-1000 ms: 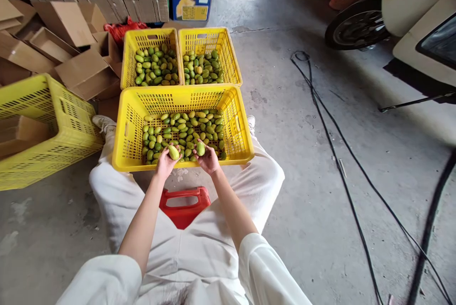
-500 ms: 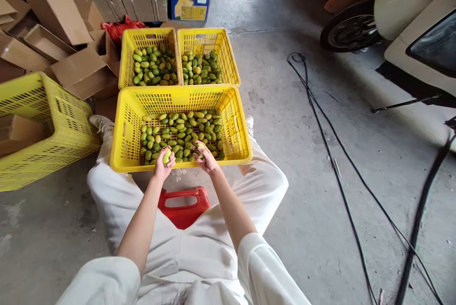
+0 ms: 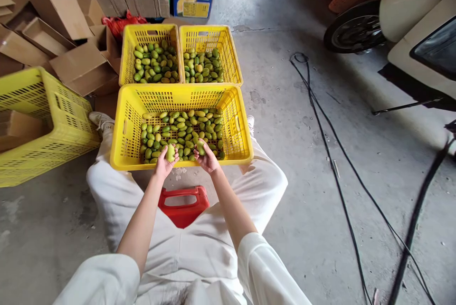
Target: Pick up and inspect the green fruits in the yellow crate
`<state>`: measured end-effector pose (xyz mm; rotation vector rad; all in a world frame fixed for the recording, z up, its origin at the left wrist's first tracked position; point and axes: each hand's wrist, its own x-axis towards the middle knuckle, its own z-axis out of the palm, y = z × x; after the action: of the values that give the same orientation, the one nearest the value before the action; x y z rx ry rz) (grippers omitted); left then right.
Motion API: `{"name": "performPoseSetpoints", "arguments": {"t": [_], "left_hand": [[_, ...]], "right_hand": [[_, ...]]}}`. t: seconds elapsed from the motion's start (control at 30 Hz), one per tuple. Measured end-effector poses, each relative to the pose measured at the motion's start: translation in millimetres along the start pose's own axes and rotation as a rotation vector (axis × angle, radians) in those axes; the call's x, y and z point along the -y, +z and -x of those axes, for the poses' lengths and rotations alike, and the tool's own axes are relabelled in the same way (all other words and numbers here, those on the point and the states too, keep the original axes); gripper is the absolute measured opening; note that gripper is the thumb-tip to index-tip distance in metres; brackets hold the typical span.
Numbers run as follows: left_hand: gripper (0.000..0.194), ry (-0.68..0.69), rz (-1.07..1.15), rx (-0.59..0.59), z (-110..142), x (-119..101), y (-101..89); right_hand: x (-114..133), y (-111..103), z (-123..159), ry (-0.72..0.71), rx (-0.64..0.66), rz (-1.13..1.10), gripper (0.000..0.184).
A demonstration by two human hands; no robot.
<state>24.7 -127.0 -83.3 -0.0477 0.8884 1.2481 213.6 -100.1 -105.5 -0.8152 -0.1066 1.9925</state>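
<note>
My left hand (image 3: 165, 164) is closed on a yellow-green mango (image 3: 170, 153), held over the near rim of the large yellow crate (image 3: 178, 98). A greener mango (image 3: 201, 147) sits in the fingers of my right hand (image 3: 209, 161), a short way to the right at about the same height. Inside the large crate lie many small green and yellowish mangoes (image 3: 181, 133), loosely spread over its slatted bottom. Behind it stand two smaller yellow crates, the left one (image 3: 149, 31) and the right one (image 3: 233, 58), both holding more mangoes.
At the left are another yellow crate (image 3: 67, 129) and piled open cardboard boxes (image 3: 78, 65). A red plastic object with a handle (image 3: 185, 214) sits between my legs. Black cables (image 3: 333, 155) run over the concrete floor, near a white vehicle (image 3: 427, 24) at the right.
Both hands have turned the mangoes slightly in their fingers, so the left one shows more of its face. The crates shift only a little in view as the camera moves.
</note>
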Motion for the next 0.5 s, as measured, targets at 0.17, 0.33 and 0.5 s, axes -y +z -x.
{"name": "performPoseSetpoints", "arguments": {"t": [0.17,0.33,0.5], "left_hand": [[0.014,0.087,-0.023,-0.004,-1.1,2.3,-1.8],[0.016,0.093,-0.086,0.032,-0.6,3.3,-4.4],[0.032,0.084,-0.016,0.027,-0.3,2.0,-3.2]], "right_hand": [[-0.3,-0.2,-3.5,-0.03,-0.012,0.077,0.046],[0.1,2.1,-3.9,-0.025,0.007,0.082,0.034],[0.3,2.1,0.2,-0.02,0.02,-0.023,0.028]]}}
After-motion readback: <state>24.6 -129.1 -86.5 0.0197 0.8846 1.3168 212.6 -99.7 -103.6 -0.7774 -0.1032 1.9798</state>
